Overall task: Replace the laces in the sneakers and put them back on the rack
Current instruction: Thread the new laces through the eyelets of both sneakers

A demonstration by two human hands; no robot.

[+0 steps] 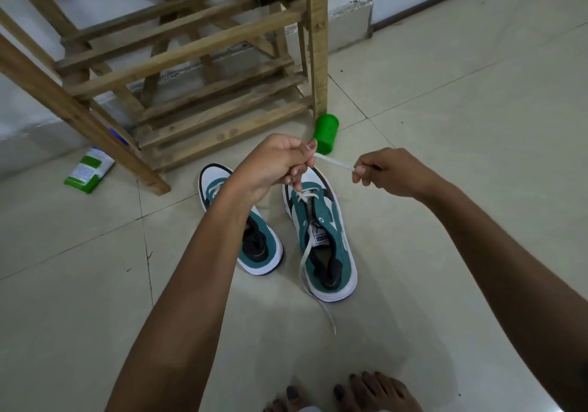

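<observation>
Lacing the right-side sneaker, on floor tiles at the rack's foot.
Left hand and right hand pinch a taut white lace above teal sneakers; wooden rack behind, lace tail trailing.

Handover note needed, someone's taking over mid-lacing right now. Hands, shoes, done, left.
Left hand: shut on the white lace, above the right-side sneaker.
Right hand: pinching the same lace's end, pulled taut between both hands.
Right-side sneaker: on the floor, lace through the lowest eyelets only; the other end trails along the shoe onto the tiles.
Left-side sneaker: on the floor beside it, some white lace near the toe; the rest is hidden by the forearm.
Wooden rack: just behind, its visible shelves hold no shoes.
Left: finish lacing, check the other shoe, put both on the rack.
</observation>
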